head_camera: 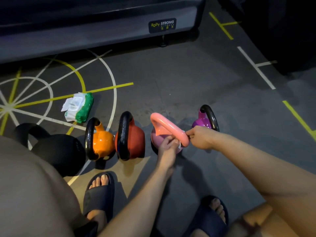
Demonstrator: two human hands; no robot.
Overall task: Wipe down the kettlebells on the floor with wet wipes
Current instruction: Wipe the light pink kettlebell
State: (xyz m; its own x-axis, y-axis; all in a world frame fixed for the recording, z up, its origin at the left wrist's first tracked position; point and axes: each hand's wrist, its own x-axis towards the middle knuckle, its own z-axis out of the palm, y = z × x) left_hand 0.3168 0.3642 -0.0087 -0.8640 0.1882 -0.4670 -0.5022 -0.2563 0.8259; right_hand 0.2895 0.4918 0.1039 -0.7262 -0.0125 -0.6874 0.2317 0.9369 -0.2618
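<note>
Several kettlebells stand in a row on the dark floor: a black one (58, 149), an orange one (100, 141), a red one (131, 137), a pink one (164, 127) and a purple one (205, 120). My left hand (167, 144) holds a white wet wipe (179, 145) against the pink kettlebell's body, just under its handle. My right hand (200, 137) grips the right end of that pink handle. Most of the wipe is hidden by my fingers.
A green and white pack of wet wipes (79, 106) lies on the floor behind the orange kettlebell. A grey machine base (102, 35) runs along the back. My two feet in dark slides (99, 190) stand close in front of the row.
</note>
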